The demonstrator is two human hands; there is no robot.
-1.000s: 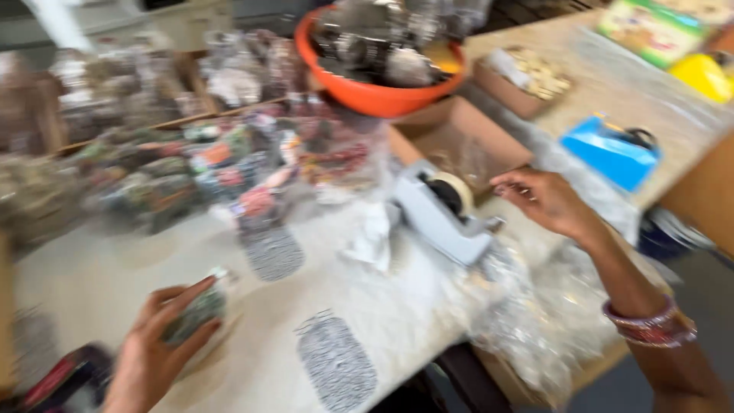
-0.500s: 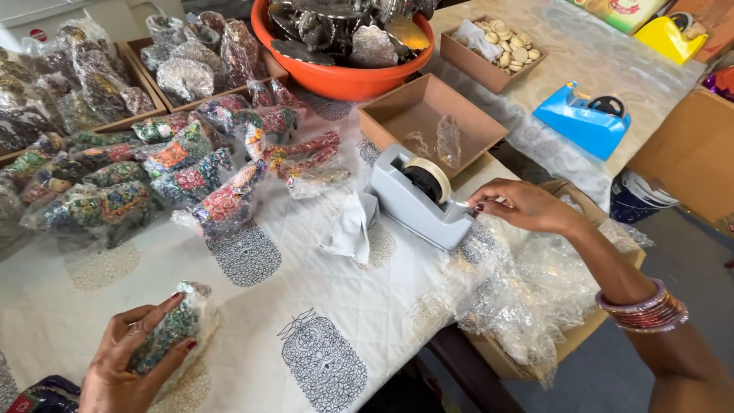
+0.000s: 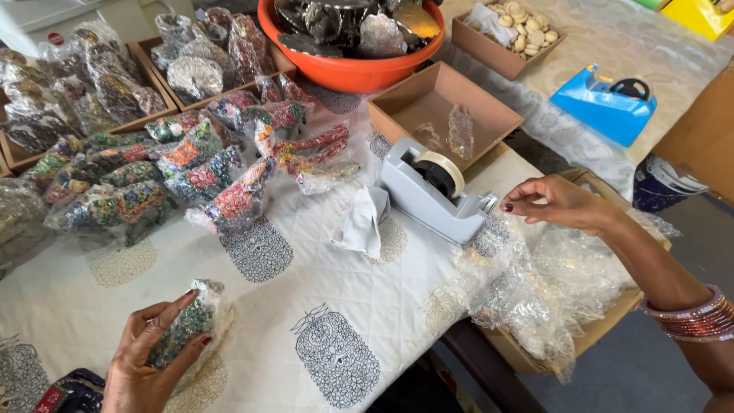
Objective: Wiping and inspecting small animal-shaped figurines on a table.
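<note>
A quilted white cloth [image 3: 321, 306], block-printed with dark grey motifs, covers the table, and a heap of crinkled clear plastic [image 3: 535, 283] spills over its right edge into a cardboard box. Behind stands an orange bowl [image 3: 352, 69] of silvery wrapped pieces, with open cardboard trays [image 3: 451, 107] and rows of wrapped, brightly painted figures [image 3: 191, 176] to its left. A blue tape dispenser [image 3: 604, 103] sits well apart at far right.

The grey dispenser [image 3: 428, 195] stands near the table's right edge, a blocky moulded body carrying a roll of pale tape; it looks heavy enough to stay put under a pull. The right hand [image 3: 562, 203] hovers just beside its cutter end, thumb and forefinger pinched together; whether tape is between them is too fine to tell.

The left hand [image 3: 153, 356] grasps a small parcel [image 3: 183, 329] at the table's near left, fingers curled round it and thumb over the top. The parcel is a multicoloured figure under crinkly film: probably light, stiff inside, slick outside and possibly breakable, so a hold round the middle suits it best. A crumpled white scrap [image 3: 363, 222] lies beside the dispenser.
</note>
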